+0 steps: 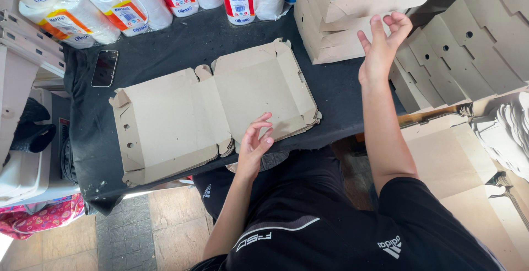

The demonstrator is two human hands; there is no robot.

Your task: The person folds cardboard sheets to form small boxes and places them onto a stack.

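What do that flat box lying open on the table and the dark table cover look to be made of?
The flat box looks like plain grey-brown cardboard, matte and uncoated: it shows crisp fold creases, die-cut tabs and punched holes. The left hand is at its near edge. The table cover seems a dark, dull fabric or felt, judging by its soft wrinkles, though plastic sheeting cannot be excluded.

Packing workshop: stacked flat cardboard boxes (468, 50), paper rolls (132, 1) on dark worktable (182, 50).

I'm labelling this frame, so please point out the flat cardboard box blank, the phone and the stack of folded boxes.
flat cardboard box blank (171, 122): head view, middle of its left panel.
phone (104, 68): head view, centre of its dark screen.
stack of folded boxes (336, 23): head view, front side wall.
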